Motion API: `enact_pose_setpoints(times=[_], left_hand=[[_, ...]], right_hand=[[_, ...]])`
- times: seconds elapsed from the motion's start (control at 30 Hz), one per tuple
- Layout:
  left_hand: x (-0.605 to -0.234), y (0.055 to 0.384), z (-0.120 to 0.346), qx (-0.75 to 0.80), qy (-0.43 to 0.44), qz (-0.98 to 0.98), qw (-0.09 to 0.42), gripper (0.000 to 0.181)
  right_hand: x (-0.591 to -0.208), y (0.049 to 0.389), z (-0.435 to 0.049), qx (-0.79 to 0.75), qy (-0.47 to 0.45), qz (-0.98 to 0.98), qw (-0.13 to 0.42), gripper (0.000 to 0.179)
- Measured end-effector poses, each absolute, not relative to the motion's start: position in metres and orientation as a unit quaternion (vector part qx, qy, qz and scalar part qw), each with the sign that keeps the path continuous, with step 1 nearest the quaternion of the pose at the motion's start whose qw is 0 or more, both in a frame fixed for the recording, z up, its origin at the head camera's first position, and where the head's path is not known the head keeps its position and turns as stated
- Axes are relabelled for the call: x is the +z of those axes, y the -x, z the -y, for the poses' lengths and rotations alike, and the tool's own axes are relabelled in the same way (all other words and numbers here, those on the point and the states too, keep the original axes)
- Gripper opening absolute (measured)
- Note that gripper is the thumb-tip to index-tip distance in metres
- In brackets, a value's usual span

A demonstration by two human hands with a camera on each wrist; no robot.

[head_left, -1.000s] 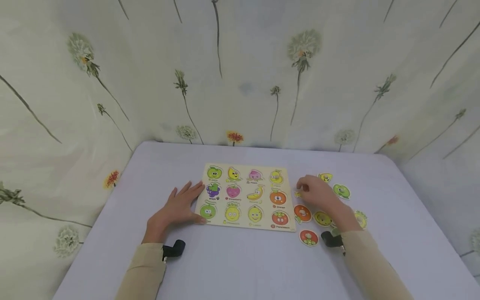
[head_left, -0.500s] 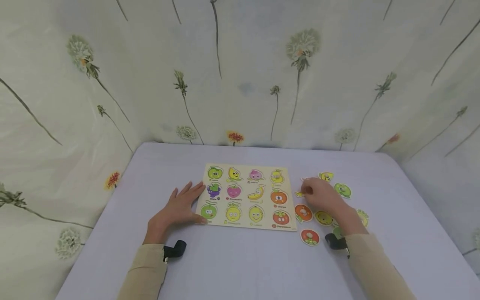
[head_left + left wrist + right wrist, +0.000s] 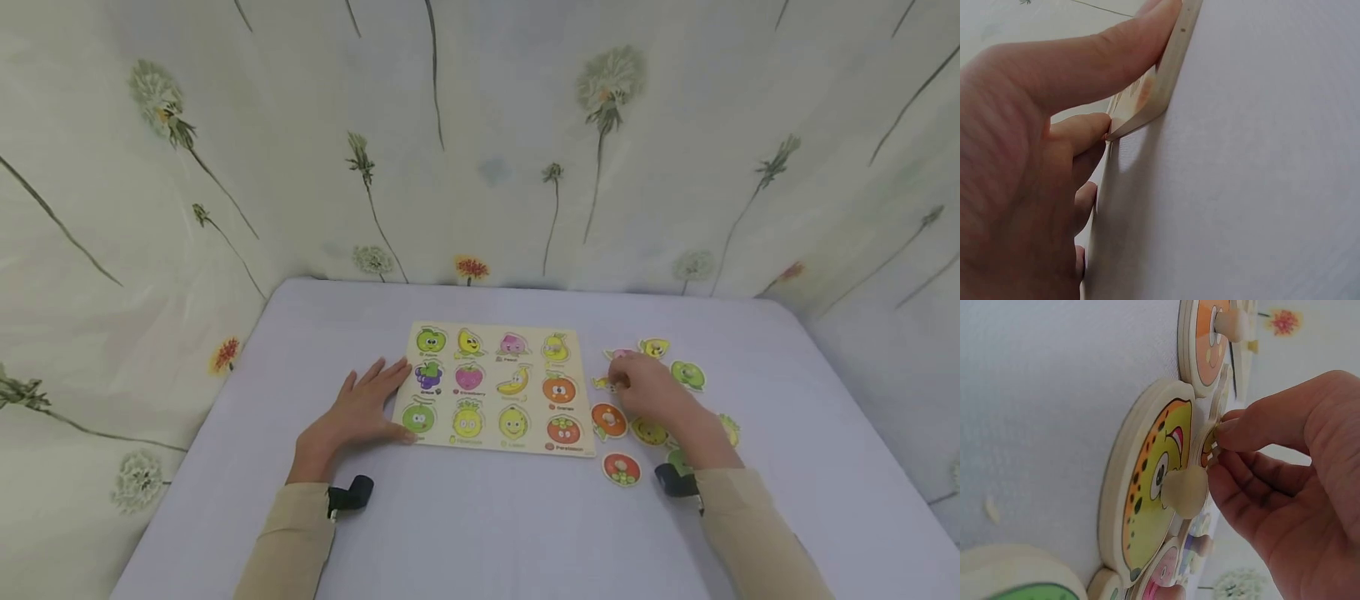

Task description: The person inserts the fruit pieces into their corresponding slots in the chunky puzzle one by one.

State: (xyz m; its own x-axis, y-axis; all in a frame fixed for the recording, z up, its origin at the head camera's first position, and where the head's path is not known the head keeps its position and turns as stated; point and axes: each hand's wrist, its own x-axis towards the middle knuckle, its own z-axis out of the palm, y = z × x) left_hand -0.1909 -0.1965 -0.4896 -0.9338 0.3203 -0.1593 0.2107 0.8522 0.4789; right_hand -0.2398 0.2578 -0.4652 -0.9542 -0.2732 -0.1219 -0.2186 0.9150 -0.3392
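A pale wooden fruit puzzle board (image 3: pixel 490 408) lies flat on the table. My left hand (image 3: pixel 360 412) spreads its fingers along the board's left edge, the thumb (image 3: pixel 1104 62) resting on the near-left corner in the left wrist view. To the right of the board, my right hand (image 3: pixel 652 387) has thumb and fingertips brought together at a small yellow puzzle piece (image 3: pixel 602 383), mostly hidden under the fingers. In the right wrist view, the fingers of the right hand (image 3: pixel 1285 475) pinch that piece just behind a yellow-green piece (image 3: pixel 1150 519) with a wooden knob (image 3: pixel 1188 492).
Loose knobbed pieces lie around my right hand: an orange one (image 3: pixel 609 421), a red one (image 3: pixel 621 469), a green one (image 3: pixel 687 375), a yellow one (image 3: pixel 654 347) and several more. One pear piece (image 3: pixel 557 347) with a knob sits at the board's top right. A flowered cloth (image 3: pixel 487 167) hangs behind.
My right hand has drawn slightly to the right, uncovering a pinkish piece behind it. My left hand stays at the board's edge.
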Motion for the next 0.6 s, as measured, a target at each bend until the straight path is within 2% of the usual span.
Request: enact_pose_setpoints(times=[0.6], left_hand=[[-0.4878, 0.1918, 0.195, 0.23, -0.136, -0.956, 0.121, 0.113]], right_hand=[[-0.4674, 0.2445, -0.2595, -0.165, 0.122, -0.975, 0.09, 0.018]])
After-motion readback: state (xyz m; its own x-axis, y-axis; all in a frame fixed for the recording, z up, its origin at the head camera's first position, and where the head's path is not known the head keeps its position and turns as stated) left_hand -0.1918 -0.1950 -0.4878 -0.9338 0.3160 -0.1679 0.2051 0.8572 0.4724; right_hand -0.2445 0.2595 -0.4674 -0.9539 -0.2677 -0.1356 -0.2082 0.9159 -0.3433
